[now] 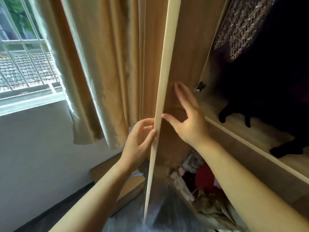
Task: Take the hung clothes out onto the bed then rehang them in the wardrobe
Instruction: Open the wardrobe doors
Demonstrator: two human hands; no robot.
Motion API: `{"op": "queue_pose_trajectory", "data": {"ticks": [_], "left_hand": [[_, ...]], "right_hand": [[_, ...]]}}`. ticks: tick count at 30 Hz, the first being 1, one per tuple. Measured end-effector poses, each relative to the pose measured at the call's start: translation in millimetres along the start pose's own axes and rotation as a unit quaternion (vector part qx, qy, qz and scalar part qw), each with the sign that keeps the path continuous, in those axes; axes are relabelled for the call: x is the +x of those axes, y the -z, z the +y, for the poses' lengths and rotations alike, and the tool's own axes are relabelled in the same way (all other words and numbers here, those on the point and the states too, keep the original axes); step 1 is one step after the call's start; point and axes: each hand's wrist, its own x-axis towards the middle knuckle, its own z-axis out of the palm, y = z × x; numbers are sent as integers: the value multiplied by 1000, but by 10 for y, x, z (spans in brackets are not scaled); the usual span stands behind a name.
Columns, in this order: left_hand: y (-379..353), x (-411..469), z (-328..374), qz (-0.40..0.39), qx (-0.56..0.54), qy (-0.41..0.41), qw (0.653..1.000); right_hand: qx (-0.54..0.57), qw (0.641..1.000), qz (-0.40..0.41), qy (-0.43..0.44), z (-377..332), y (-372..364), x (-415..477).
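Far left: white-barred window (pixel 23 42), grey tiled roof (pixel 28 69) outside. Next, tan satin curtain (pixel 108 64) hangs loose in front of the wall. Centre: cream-edged wooden wardrobe door (pixel 167 72), seen edge-on, swung open. Left hand (pixel 138 139) grips its edge, thumb on the edge, fingers curled round the outer face. Right hand (pixel 189 121) is just across the edge, at the door's inner face. Its fingers are straight, slightly spread and blurred, so contact can't be told; the thumb tip touches the edge. Small metal hinge (pixel 199 87) just right of it. Below the right forearm, jumbled pile of mixed clothes (pixel 200 180) in the lower compartment, with a red piece among them. Right: black hung clothes (pixel 259 97) inside the wardrobe, hems reaching the pale wooden shelf (pixel 242 133), grey-white knitted garment (pixel 242 27) above.
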Motion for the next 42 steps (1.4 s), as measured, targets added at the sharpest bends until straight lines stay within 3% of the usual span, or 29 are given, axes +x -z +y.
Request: {"op": "queue_pose_trajectory", "data": {"ticks": [6,14,21,28,32,35,42], "left_hand": [[159,140,-51,82,112,-13,990],[239,401,-257,224,199,10,954],[357,687,-395,248,244,28,937],[490,678,-585,213,287,21,934],[608,587,-560,146,358,19,922],[688,409,-509,84,421,-5,903],[719,-19,-531,-63,413,-102,903]], "right_hand": [[13,996,41,82,254,-317,343],[-44,983,5,178,663,-725,675],[-65,983,17,170,768,-1089,877],[-114,978,21,172,842,-1131,873],[-110,982,16,154,746,-1062,769],[-103,990,-4,94,689,-1025,543],[-132,987,-70,-64,484,-832,-524]]}}
